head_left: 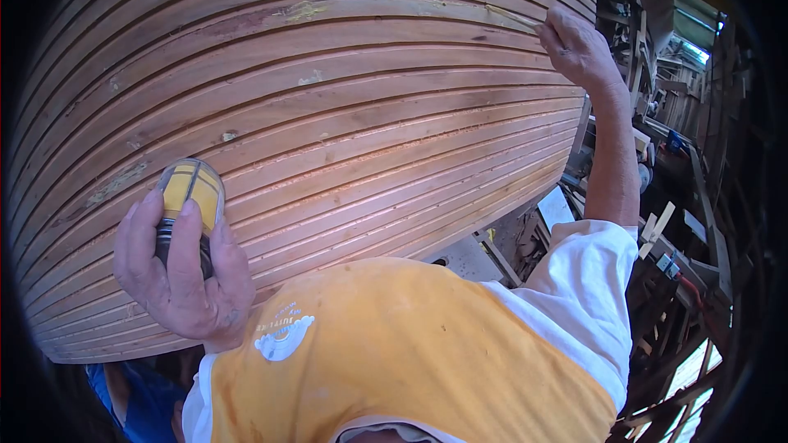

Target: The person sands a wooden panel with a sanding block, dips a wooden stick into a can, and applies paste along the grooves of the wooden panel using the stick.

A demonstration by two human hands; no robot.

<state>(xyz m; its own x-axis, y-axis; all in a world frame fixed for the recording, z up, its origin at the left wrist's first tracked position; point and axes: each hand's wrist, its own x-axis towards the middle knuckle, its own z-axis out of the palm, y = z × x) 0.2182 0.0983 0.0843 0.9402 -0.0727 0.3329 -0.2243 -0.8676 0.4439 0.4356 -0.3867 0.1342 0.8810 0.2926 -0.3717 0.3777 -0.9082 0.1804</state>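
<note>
Rows of wooden planks [361,127] with dark grooves between them curve across the view. On the left, my left hand [185,279] is wrapped round a rounded, clear-walled container [201,186] with yellow inside and dark ridges lower down. Its exact kind I cannot make out. At the upper right, my right hand [579,47] is closed on a thin stick [515,18], which points left along a plank seam. Pale yellow smears [304,11] lie on the planks to the left of the stick.
Stacked timber and scraps [657,90] crowd the right side. A tool with a red cord [669,265] lies at the lower right. A pale board [468,267] is below the planks' edge. Part of a person in blue [139,402] shows at the lower left.
</note>
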